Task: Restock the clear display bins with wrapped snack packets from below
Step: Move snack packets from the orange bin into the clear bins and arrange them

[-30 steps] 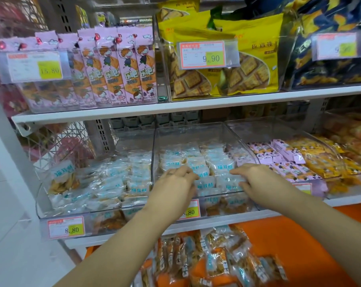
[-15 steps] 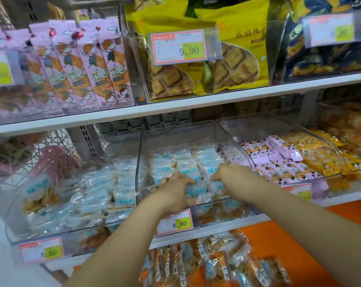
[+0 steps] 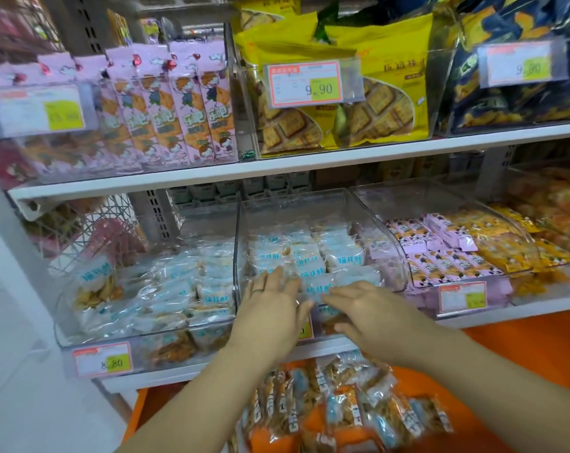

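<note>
The middle clear display bin [image 3: 388,223] on the lower shelf holds several pale blue wrapped snack packets [image 3: 309,256]. My left hand [image 3: 270,308] lies at the bin's front edge with its fingers stretched flat over the packets. My right hand [image 3: 371,318] is beside it, fingers extended leftward over the front packets. Neither hand grips a packet. Below the shelf, a pile of the same kind of wrapped packets [image 3: 342,410] lies on an orange surface [image 3: 522,351].
A left bin [image 3: 81,335] holds similar blue packets. To the right, a bin [image 3: 525,243] has pink and yellow packets. The upper shelf [image 3: 277,168] carries pink boxes, yellow biscuit bags and dark blue bags behind price tags.
Both hands have pulled back toward the bin's front edge and spread their fingers flat. The view has shifted slightly back to the left.
</note>
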Demonstrator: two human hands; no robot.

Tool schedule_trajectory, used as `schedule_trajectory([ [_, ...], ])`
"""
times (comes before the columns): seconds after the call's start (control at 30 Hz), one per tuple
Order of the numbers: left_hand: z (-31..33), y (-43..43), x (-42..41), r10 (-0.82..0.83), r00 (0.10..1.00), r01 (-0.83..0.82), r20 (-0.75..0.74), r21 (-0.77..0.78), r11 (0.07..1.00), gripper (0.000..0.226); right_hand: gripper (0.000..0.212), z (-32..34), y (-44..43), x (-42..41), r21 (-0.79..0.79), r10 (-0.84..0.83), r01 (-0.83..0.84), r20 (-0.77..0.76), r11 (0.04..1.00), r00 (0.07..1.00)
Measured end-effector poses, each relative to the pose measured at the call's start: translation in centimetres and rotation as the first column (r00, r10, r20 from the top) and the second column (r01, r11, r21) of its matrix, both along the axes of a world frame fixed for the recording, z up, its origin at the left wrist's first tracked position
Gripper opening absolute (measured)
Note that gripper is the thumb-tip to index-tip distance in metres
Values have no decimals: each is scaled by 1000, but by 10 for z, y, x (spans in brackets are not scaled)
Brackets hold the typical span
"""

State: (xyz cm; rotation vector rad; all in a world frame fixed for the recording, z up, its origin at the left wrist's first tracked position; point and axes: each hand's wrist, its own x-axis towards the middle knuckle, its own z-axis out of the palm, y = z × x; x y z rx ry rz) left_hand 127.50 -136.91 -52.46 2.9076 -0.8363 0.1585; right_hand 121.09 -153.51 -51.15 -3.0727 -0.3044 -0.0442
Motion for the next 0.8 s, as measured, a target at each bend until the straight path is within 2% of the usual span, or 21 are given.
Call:
schedule_trajectory([
  [0.13, -9, 6, -1, -1, 996, 17, -90, 177, 984, 64, 57, -6, 3, 7, 12, -27, 27, -21, 1000, 999],
  [0.23, -1, 4, 2, -18, 986, 51, -167, 194, 980, 65, 54, -1, 3, 10, 5, -36, 37, -60, 999, 998],
  [0.33, 14, 17, -5, -112, 974, 119, -195, 23, 993, 58, 46, 10, 8, 4, 6, -84, 85, -72, 996, 994],
  [0.4, 22, 37, -13, -162, 978, 144, -132, -140, 980, 51, 42, 21, 17, 3, 30, -87, 88, -20, 996, 996],
  [0.47, 30, 66, -20, -149, 989, 140, -19, -237, 961, 42, 40, 32, 38, 5, 84, -65, 62, 34, 995, 997],
  [0.6, 36, 139, -19, 19, 997, 12, 81, -371, 928, 28, 31, 52, 99, 17, 185, 35, -57, 123, 981, 992],
  [0.7, 35, 188, -17, 225, 965, -126, 132, -521, 844, 23, 32, 54, 148, 37, 250, 141, -171, 135, 953, 981],
  [0.8, 31, 220, -9, 413, 907, -286, 82, -600, 747, 25, 38, 47, 193, 66, 341, 223, -243, 98, 908, 970],
])
